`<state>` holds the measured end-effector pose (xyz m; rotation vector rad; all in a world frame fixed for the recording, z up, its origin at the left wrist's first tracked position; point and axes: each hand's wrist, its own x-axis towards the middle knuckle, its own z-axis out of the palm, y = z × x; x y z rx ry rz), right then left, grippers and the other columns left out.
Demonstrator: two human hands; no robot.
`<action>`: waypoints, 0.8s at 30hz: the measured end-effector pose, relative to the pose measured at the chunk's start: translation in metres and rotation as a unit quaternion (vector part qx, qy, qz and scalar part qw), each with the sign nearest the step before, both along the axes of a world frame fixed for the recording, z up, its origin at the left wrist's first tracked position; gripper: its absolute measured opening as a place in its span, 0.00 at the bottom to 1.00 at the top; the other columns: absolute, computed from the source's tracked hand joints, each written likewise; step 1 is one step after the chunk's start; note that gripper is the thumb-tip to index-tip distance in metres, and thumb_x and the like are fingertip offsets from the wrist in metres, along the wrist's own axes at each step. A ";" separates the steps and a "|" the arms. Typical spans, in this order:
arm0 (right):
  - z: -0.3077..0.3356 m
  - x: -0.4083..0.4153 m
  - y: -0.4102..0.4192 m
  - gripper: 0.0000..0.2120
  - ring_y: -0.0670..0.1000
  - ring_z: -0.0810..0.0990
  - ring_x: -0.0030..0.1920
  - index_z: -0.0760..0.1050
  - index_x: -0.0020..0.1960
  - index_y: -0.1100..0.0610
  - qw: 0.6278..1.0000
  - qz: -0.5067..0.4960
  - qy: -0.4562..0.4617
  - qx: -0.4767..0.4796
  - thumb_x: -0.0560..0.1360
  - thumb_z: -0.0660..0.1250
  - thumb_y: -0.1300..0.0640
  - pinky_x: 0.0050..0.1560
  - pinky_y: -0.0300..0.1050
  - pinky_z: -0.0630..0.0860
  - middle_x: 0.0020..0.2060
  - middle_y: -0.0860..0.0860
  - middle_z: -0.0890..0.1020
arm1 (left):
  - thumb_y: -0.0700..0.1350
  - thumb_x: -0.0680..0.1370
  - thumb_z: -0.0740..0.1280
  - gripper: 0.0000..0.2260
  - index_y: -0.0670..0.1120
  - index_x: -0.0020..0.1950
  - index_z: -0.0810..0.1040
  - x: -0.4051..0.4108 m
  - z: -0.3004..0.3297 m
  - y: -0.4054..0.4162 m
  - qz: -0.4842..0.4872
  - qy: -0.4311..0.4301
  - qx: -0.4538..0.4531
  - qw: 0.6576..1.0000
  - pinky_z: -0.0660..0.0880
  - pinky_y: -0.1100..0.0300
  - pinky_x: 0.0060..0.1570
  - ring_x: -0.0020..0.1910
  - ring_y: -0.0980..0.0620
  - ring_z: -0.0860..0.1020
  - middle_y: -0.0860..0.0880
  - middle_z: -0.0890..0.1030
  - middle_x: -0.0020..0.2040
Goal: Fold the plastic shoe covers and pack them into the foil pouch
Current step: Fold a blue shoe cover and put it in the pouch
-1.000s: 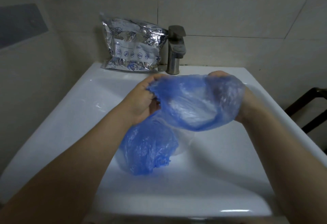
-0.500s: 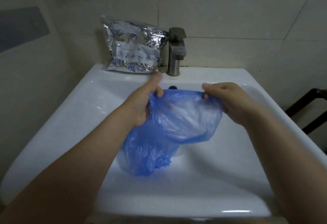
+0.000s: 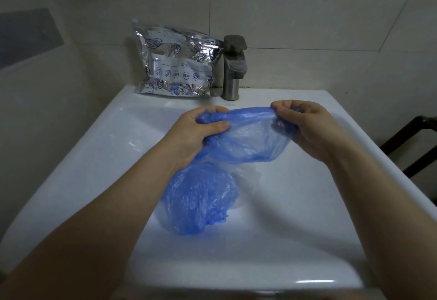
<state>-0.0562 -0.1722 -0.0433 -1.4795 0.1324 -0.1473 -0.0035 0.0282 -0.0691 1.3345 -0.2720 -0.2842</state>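
Note:
A blue plastic shoe cover (image 3: 248,138) is stretched between my two hands above the white sink (image 3: 295,217). My left hand (image 3: 196,134) grips its left end with curled fingers and thumb. Its right end is pinched by my right hand (image 3: 307,127). A second blue shoe cover (image 3: 201,198) hangs crumpled below my left hand, down into the basin; whether my left hand holds it too is hidden. The silver foil pouch (image 3: 176,63) with blue drawings leans against the wall at the back left of the sink.
A steel tap (image 3: 233,67) stands at the back of the sink, right beside the pouch. Tiled walls close in at the back and left. A dark chair frame (image 3: 411,138) shows at the right edge.
My right hand pulled out of the cover and now pinches its rim. Both hands have drawn the cover's top edge flat and taut, a little wider apart than half a second ago.

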 end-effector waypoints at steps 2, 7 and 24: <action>0.001 -0.001 0.000 0.05 0.47 0.81 0.38 0.76 0.48 0.61 1.000 0.015 -0.021 0.004 0.75 0.62 0.67 0.43 0.37 0.79 0.40 0.53 0.79 | 0.28 0.72 0.65 0.11 0.44 0.46 0.79 0.001 0.000 0.001 -0.009 -0.006 -0.011 1.000 0.79 0.65 0.38 0.35 0.57 0.81 0.51 0.83 0.34; -0.001 -0.002 0.003 0.08 0.41 0.79 0.36 0.76 0.50 0.63 0.974 0.002 -0.062 -0.217 0.74 0.64 0.71 0.40 0.32 0.76 0.39 0.51 0.79 | 0.27 0.73 0.63 0.13 0.43 0.48 0.79 0.004 0.001 0.007 -0.025 -0.009 0.002 1.000 0.79 0.65 0.42 0.37 0.57 0.81 0.51 0.83 0.36; -0.009 0.003 -0.011 0.07 0.47 0.81 0.33 0.83 0.39 0.56 0.991 0.101 -0.041 0.082 0.62 0.70 0.60 0.35 0.36 0.78 0.34 0.51 0.83 | 0.35 0.77 0.62 0.06 0.43 0.47 0.78 0.000 0.002 -0.004 0.052 -0.046 -0.054 0.996 0.76 0.60 0.44 0.39 0.50 0.80 0.50 0.84 0.37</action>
